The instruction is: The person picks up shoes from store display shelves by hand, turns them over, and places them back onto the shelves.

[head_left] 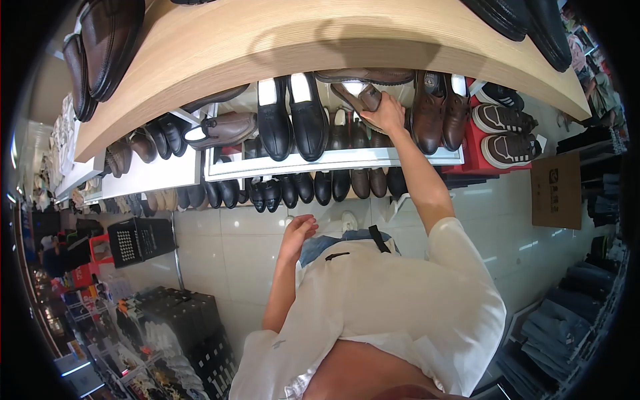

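Note:
My right hand [389, 113] reaches onto the shelf under the wooden top and grips a brown shoe [367, 100], fingers wrapped over its side. Left of it stands a pair of black loafers [307, 120] with white stuffing inside. Brown leather lace-ups [428, 117] stand just to its right. Another brown shoe [363, 75] lies behind, partly covered by the shelf edge. My left hand [300, 233] hangs in front of my body, away from the shelf, its fingers loosely bent and apart with nothing in them.
A wooden shelf top [293, 40] juts out above my right hand. More shoes fill a lower row [323, 187]. Sneakers [510, 150] sit on red boxes at right. A cardboard box [556, 192], a black basket [141, 241] and folded jeans [557, 333] stand around the floor.

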`<state>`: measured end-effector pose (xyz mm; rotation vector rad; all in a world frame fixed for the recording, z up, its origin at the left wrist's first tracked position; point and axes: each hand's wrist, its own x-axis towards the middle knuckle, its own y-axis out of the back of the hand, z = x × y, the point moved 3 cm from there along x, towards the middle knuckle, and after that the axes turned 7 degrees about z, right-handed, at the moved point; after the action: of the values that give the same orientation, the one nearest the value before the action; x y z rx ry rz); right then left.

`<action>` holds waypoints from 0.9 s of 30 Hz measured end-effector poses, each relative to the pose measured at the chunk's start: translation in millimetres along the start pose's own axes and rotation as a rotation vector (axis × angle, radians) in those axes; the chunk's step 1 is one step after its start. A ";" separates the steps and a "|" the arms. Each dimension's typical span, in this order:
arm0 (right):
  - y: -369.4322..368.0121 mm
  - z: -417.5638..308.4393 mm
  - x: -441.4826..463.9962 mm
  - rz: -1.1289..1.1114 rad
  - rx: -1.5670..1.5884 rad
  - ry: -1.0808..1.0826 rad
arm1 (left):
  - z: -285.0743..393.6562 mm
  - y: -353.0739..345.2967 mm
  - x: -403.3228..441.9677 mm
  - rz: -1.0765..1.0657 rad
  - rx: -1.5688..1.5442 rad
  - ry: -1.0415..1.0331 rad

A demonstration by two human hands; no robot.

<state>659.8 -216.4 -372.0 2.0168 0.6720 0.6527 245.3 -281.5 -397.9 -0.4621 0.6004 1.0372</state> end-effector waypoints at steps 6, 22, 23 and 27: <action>-1.7 -5.3 -14.5 0.063 -0.099 -0.007 | -7.1 -2.5 -1.5 0.009 -0.013 0.036; 7.0 -3.5 -7.1 -0.002 -0.118 0.142 | -23.0 5.6 -3.3 0.064 -0.078 0.099; 6.8 -1.3 -8.2 0.005 -0.123 0.141 | -19.0 5.0 -4.5 0.066 -0.073 0.102; 5.2 -4.5 -13.1 0.030 -0.118 0.138 | -4.8 8.1 -7.1 0.069 -0.080 0.074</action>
<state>648.5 -224.9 -367.9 1.8888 0.6696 0.8362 234.2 -285.6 -397.4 -0.5552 0.6460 1.1166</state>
